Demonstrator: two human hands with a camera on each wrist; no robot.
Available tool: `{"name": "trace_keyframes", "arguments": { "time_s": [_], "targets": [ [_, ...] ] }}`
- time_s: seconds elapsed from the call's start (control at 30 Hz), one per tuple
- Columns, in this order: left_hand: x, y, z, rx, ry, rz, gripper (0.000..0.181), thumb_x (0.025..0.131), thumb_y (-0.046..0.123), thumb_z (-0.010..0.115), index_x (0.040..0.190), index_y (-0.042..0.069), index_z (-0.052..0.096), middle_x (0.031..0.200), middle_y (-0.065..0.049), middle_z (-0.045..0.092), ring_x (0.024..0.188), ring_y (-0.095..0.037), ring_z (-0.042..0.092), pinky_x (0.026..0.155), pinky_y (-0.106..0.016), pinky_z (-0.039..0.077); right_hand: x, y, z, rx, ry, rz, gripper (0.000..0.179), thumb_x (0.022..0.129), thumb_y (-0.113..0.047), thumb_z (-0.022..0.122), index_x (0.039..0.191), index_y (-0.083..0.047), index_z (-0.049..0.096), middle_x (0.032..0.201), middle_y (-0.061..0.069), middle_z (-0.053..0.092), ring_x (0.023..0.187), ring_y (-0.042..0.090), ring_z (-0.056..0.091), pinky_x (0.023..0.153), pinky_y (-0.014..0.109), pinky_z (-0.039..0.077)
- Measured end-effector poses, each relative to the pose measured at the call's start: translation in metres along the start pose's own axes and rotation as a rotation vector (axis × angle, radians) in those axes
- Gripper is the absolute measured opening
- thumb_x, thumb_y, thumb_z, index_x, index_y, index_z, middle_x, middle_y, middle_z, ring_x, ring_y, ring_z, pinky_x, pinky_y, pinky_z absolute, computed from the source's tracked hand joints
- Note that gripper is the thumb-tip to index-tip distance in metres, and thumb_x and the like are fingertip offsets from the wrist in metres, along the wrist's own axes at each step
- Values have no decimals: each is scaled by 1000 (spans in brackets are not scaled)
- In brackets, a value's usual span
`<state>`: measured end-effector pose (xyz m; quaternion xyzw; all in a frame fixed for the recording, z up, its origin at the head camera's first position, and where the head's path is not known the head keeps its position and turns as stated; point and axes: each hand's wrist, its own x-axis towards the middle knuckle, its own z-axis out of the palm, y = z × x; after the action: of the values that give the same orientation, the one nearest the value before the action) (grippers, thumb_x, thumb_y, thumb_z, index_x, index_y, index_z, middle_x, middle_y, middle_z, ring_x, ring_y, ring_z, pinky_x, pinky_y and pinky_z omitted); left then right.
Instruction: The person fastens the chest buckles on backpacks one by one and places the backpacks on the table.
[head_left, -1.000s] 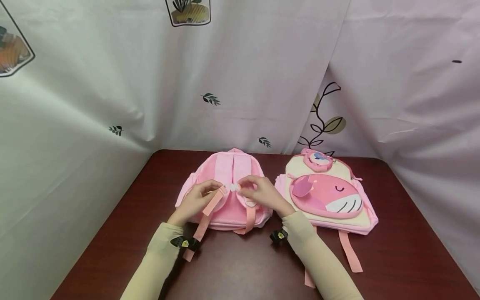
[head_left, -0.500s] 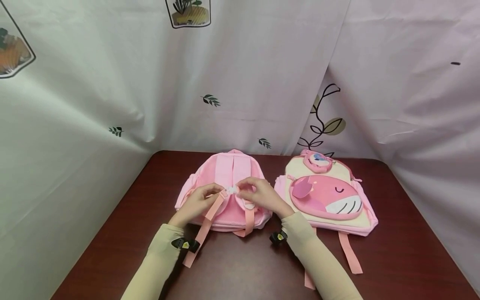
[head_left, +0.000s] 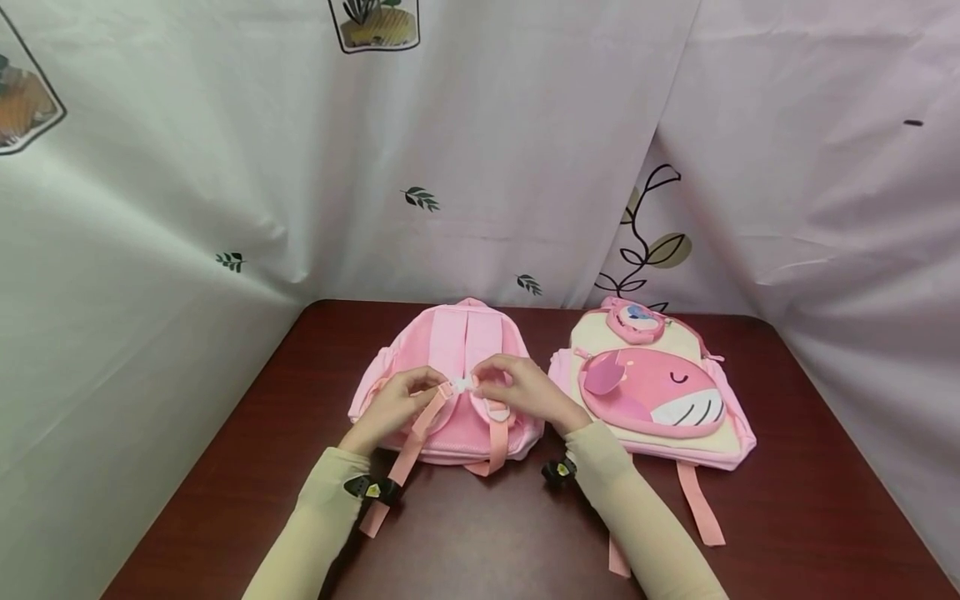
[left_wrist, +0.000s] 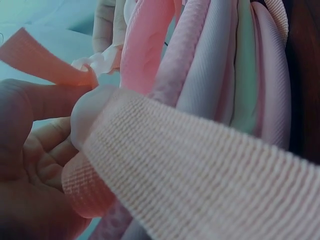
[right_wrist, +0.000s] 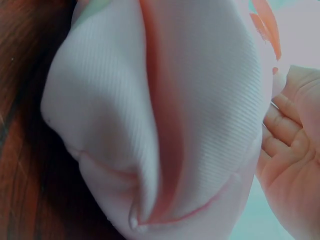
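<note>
A pink backpack (head_left: 447, 333) lies with its shoulder straps facing up, in the middle of the head view. Over its straps sits a small white plastic buckle (head_left: 461, 384), between the two hands. My left hand (head_left: 393, 406) pinches its left end, from which a loose peach webbing strap (head_left: 426, 421) trails. The right hand (head_left: 525, 390) pinches the other end with thumb and fingers. In the left wrist view the buckle (left_wrist: 102, 62) is partly covered; whether its halves are locked cannot be told. The backpack's side pocket (right_wrist: 200, 110) fills much of the right wrist view.
A second backpack (head_left: 615, 417), cream and pink with a whale front pocket, lies to the right, its peach straps hanging toward the near side. Both rest on a dark red-brown table (head_left: 465, 533). Printed white cloth (head_left: 480, 150) surrounds the table at the back and sides.
Both hands stay at the buckle, which has come slightly nearer to me and a little left. The left hand's loose strap has swung lower. The second backpack has not moved.
</note>
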<state>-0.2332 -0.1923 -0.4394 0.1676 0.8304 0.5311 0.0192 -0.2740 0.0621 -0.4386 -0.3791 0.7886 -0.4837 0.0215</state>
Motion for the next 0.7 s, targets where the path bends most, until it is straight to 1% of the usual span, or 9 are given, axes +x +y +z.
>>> {"name": "trace_keyframes", "arguments": {
  "time_s": [0.1,0.23,0.33,0.43,0.47,0.53,0.63,0.7],
  "targets": [
    [0,0,1,-17,15,2,12,97,9,66,106,4,71,99,-7,71,96,-20,63,86,-29,49,1,0,0,4,5,4,24,91,-16,77,113,-8,72,108,5,71,100,22,62,92,43,51],
    [-1,0,-1,-13,50,5,12,98,11,65,106,5,71,101,-6,71,96,-21,64,83,-29,51,1,1,1,22,14,19,25,91,-11,76,114,-3,71,109,12,70,102,30,61,93,50,49],
    [-2,3,-3,6,98,15,14,100,15,64,107,6,71,102,-7,71,99,-21,66,87,-33,53,1,-3,1,35,12,39,25,92,-6,73,115,3,69,111,18,69,104,36,60,95,55,48],
    [-2,7,-6,38,130,36,17,102,20,63,108,6,72,103,-7,72,102,-21,67,93,-38,53,0,-13,-1,45,11,57,24,92,-2,71,114,6,68,110,21,68,104,39,59,95,57,47],
    [-3,8,-7,40,129,47,18,101,20,63,108,6,72,103,-7,72,102,-22,68,94,-40,54,0,-18,-2,43,11,59,23,92,-2,71,113,7,68,108,21,68,103,38,59,95,57,48],
    [-4,11,-7,60,121,61,20,99,24,67,109,9,73,104,-4,73,103,-21,69,95,-42,53,-1,-17,-2,39,19,61,23,93,-6,72,113,4,69,107,17,69,101,33,61,93,52,50],
    [-5,14,-6,102,103,89,24,94,30,74,111,13,73,105,0,73,105,-21,69,96,-45,53,0,-8,-2,26,32,68,22,93,-14,74,112,-3,71,105,7,70,99,22,61,89,39,52],
    [-5,16,-4,139,101,106,26,91,32,76,110,15,73,104,3,73,106,-19,68,99,-45,51,1,1,0,16,40,74,23,93,-19,75,112,-8,72,104,1,70,98,17,60,88,33,52]
  ]
}}
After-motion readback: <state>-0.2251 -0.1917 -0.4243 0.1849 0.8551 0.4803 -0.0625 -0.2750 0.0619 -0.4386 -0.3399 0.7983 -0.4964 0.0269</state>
